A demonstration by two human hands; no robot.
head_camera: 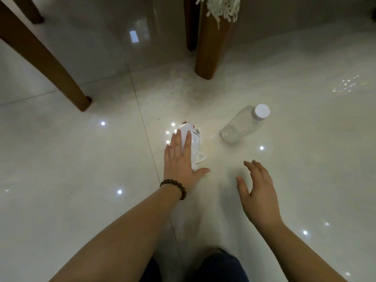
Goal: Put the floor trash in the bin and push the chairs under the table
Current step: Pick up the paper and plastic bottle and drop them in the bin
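A crumpled white wrapper (pixel 195 146) with small red marks lies on the glossy tiled floor. My left hand (pixel 180 165), with a brown bead bracelet at the wrist, lies flat over its left side, fingers spread, not closed around it. To the right lies a clear plastic bottle (pixel 243 125) with a white cap, on its side. My right hand (pixel 258 192) hovers open below the bottle, fingers apart, touching nothing.
A slanted wooden chair leg (pixel 46 62) stands at the left and a thick wooden table leg (pixel 209 47) at the top centre, with a white fringed cloth (pixel 221 7) hanging above it. My knees in dark trousers (pixel 219 265) show at the bottom edge.
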